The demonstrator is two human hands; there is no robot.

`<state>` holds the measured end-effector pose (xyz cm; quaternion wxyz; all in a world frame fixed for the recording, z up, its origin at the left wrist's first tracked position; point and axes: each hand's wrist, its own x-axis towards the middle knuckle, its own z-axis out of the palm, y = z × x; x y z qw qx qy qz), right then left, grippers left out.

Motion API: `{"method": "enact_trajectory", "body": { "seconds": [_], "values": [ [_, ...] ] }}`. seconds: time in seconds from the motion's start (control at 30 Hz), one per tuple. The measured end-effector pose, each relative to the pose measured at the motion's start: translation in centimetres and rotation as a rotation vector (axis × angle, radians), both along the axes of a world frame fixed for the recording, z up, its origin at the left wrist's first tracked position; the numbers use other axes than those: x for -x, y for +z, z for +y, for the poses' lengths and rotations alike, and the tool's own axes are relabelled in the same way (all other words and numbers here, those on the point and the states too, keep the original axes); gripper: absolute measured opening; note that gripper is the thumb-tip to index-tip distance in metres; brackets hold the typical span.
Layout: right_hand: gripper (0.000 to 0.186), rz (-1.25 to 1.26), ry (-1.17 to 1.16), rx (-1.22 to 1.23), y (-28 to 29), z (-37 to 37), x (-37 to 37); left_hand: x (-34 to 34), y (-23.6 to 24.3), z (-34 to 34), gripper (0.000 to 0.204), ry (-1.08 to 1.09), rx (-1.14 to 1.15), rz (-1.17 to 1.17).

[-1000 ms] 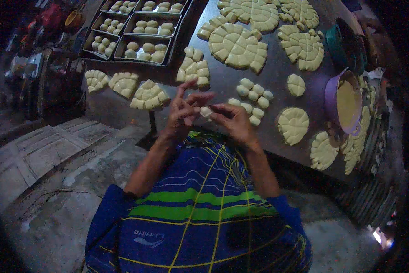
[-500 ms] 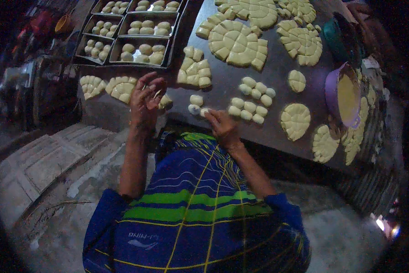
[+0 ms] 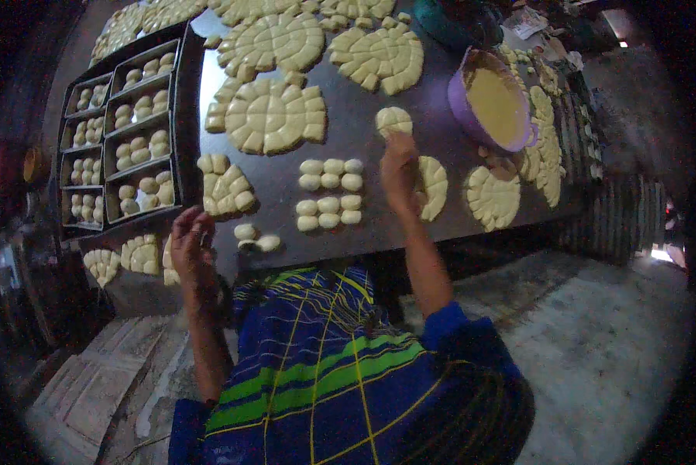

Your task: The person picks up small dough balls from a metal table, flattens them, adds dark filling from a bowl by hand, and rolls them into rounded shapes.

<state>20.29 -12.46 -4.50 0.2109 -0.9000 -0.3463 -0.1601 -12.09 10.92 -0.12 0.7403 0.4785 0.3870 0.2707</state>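
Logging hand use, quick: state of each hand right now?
Left hand: open, loosely curled, nothing visible in it.
Right hand: at the small dough round; grip open or closed can't be told.

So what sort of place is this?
Probably a small bakery: big cut dough rounds lie on the table, dark tins hold little dough balls, and there's a purple bowl of something yellow.

Your top (image 3: pixel 317 380) was dark blue with green bands and a yellow line grid. Your dough rounds (image 3: pixel 274 116) were pale yellow, dough balls (image 3: pixel 328 205) cream, basin (image 3: pixel 460 108) purple, table (image 3: pixel 274 178) dark brown, trays (image 3: pixel 186 124) black.
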Motion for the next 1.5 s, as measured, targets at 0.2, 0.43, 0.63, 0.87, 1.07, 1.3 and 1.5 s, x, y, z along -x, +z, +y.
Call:
{"method": "enact_trajectory", "body": {
  "seconds": [0.2,0.43,0.63,0.87,1.07,1.3,1.5],
  "values": [
    [0.03,0.296,0.265,-0.066,-4.4,-1.8,-14.4,-13.9,3.6,-7.6,0.036,-0.737,-0.686,0.014],
    [0.024,0.552,0.285,0.072,-0.7,-0.4,-16.8,-32.0,-8.7,-15.1,0.066,-0.751,-1.669,0.314],
    [0.02,0.247,0.108,-0.368,2.7,-1.5,-18.6,-31.9,-10.1,-16.5,0.067,-0.728,-1.588,0.262],
    [0.026,0.904,0.338,-1.001,11.7,-3.4,-16.3,-32.4,-2.6,-16.3,0.061,-0.792,-1.139,0.355],
    [0.024,1.347,0.317,-0.996,11.7,-3.7,-6.9,-34.1,7.3,-16.2,0.045,-0.171,-0.173,-0.437],
    [0.029,1.391,0.451,-0.961,9.9,-5.5,-6.7,-33.4,8.5,-18.1,0.03,-0.234,-0.278,-0.311],
    [0.035,1.069,0.403,-1.001,8.9,-7.3,-6.8,-33.6,10.0,-18.9,0.024,-0.223,-1.283,-0.233]
  ]
}}
